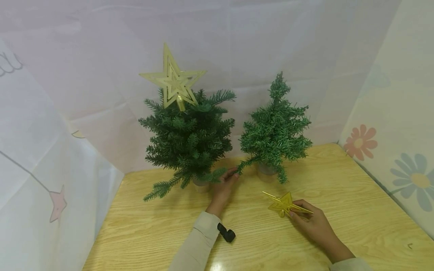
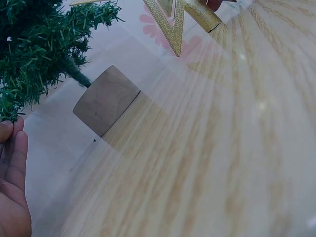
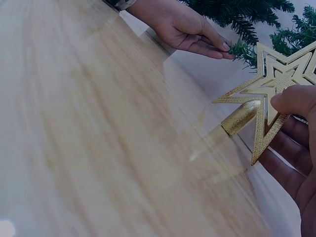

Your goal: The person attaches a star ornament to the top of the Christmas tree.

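Observation:
Two small artificial Christmas trees stand on the table. My left hand [image 1: 225, 184] pinches a low branch tip [image 3: 242, 51] of the smaller right tree [image 1: 276, 128] between thumb and fingers. That tree's round wooden base [image 2: 107, 100] shows in the left wrist view. In my right hand [image 1: 313, 224] is a gold star tree topper [image 3: 281, 81], thumb on its face and fingers behind; its hollow stem [image 3: 241, 117] points down toward the table. The fuller left tree [image 1: 190, 139] carries another gold star topper [image 1: 174, 81] at its top.
The wood-grain table [image 1: 162, 233] ends at a pale cloth backdrop [image 1: 237, 45] behind the trees. A patterned cloth with flowers [image 1: 390, 113] hangs on the right. A black strap [image 1: 226, 233] sits at my left cuff.

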`<act>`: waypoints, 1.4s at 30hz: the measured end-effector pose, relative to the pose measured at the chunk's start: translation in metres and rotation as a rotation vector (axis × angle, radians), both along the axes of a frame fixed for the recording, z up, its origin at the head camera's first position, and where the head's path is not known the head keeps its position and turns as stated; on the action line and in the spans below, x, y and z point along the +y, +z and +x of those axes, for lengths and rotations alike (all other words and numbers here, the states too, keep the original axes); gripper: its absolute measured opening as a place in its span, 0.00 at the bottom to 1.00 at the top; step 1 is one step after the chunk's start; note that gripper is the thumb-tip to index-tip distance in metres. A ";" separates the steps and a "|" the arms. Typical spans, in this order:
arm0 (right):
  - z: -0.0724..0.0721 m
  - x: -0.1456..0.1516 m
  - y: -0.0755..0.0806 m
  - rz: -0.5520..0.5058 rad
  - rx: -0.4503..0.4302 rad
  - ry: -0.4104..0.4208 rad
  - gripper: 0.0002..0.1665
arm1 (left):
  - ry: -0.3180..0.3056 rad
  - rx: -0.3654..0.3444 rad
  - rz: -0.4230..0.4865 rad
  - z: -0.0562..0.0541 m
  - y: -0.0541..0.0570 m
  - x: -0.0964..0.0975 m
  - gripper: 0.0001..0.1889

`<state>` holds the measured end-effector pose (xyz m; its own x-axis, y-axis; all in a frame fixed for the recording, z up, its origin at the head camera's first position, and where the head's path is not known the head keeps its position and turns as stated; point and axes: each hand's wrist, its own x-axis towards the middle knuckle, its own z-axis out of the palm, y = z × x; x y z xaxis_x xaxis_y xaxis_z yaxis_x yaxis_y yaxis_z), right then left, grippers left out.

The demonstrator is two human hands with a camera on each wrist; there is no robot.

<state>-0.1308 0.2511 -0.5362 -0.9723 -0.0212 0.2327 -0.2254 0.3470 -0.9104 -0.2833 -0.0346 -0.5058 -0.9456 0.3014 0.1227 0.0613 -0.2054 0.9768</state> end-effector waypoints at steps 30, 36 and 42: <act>0.000 0.000 -0.001 0.022 -0.043 0.042 0.24 | -0.001 0.005 0.012 -0.001 0.000 0.000 0.19; 0.000 0.001 -0.005 0.047 -0.026 0.055 0.27 | 0.006 0.012 0.006 0.000 0.000 0.000 0.19; -0.001 0.001 -0.005 0.064 -0.023 0.040 0.26 | 0.009 0.000 0.024 0.000 -0.001 0.000 0.19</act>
